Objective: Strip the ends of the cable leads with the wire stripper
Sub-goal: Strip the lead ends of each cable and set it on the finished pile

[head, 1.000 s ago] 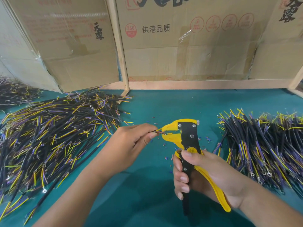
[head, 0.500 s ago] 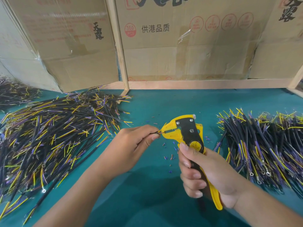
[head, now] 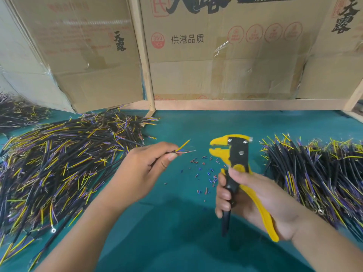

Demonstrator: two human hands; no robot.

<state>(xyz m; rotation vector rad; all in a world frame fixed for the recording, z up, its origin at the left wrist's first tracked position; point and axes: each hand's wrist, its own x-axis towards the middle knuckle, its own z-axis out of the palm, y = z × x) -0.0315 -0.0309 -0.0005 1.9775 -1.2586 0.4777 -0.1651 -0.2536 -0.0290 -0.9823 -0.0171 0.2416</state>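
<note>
Left hand (head: 145, 169) raised over the green desk (head: 176, 232) left of centre, forearm coming in from the near left, knuckles up. Thumb and forefinger pressed together on one black cable (head: 172, 152), pinching it just behind its end. Cable running left to right, end pointing right and slightly far; leads (head: 183, 147) fanned out past the fingertips, a yellow one angled up and far, a thinner reddish one lying flatter to the right.

Right hand (head: 253, 195) right of centre, forearm from the near right, fingers curled around the handles of the yellow and black wire stripper (head: 236, 154). Handles spread apart, the black one under the curled fingers, the yellow one against the palm. Long axis of the tool running near to far, head at the far end, beak pointing left toward the cable, jaws parted. Clear gap between beak and lead tips.

Half a second ago: cable end sitting in the beak, handles squeezed close. Now pulled out to the left, apart from the tool, grip relaxed.

Small bits of cut insulation (head: 206, 171) scattered on the desk between the hands. Large heap of cables (head: 59, 163) on the left, another pile (head: 314, 173) on the right, cardboard boxes (head: 225, 55) along the far edge.
</note>
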